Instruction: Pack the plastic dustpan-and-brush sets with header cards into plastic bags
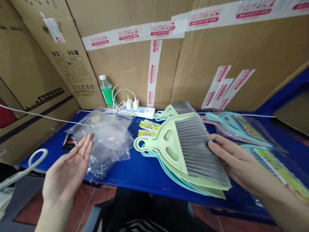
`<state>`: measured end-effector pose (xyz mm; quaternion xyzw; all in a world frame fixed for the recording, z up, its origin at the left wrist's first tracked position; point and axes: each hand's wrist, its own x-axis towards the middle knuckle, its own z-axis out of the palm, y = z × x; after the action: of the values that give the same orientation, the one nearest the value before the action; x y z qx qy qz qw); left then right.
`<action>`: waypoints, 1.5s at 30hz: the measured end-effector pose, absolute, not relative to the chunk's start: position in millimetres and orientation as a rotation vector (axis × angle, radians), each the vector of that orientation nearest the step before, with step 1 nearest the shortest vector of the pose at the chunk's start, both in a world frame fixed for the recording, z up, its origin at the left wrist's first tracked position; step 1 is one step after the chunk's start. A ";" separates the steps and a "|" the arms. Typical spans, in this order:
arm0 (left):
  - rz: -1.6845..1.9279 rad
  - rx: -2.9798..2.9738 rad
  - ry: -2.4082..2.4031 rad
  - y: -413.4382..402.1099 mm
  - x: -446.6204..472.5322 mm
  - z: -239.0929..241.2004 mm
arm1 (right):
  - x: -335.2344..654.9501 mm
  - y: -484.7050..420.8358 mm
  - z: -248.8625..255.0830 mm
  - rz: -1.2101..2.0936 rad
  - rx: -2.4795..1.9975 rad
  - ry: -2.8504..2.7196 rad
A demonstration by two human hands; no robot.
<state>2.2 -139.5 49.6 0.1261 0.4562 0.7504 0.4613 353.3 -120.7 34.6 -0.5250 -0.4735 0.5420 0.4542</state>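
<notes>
My right hand [235,159] lies flat with fingers stretched out against the grey bristles of a pale green hand brush [183,145]. The brush rests on top of a stack of green and light blue dustpans [205,188] on the blue table [145,174]. My left hand [70,167] hovers palm up with fingers apart and holds nothing. It is next to a pile of clear plastic bags [106,138] at the table's left.
Small green and yellow labels [148,128] lie behind the brush handle. A white power strip with chargers [138,109] and a green bottle [106,90] stand at the back. Packaged brush sets [243,129] lie on the right. Cardboard boxes [193,64] wall the back and left.
</notes>
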 end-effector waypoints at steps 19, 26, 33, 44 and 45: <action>1.133 2.045 1.212 -141.8 63.7 18.3 | 346.9 -128.9 38.4 0.705 -1.324 -1.627; 1.313 2.088 1.244 -147.4 88.7 12.2 | 305.1 -169.6 29.4 -0.437 -1.071 -2.182; 1.278 2.234 1.157 -148.0 92.0 11.7 | 301.9 -159.5 32.8 -0.163 -1.194 -2.254; 1.213 2.195 1.149 -143.6 85.1 13.8 | 333.3 -170.8 61.2 0.102 -1.169 -2.103; 1.256 2.182 1.204 -141.4 82.0 14.6 | 342.6 -171.4 65.6 0.054 -1.215 -2.006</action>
<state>82.0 -141.4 14.6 0.7699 0.4249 0.4431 0.1744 342.6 -171.4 65.6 -0.4774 -0.7883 0.0212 0.3875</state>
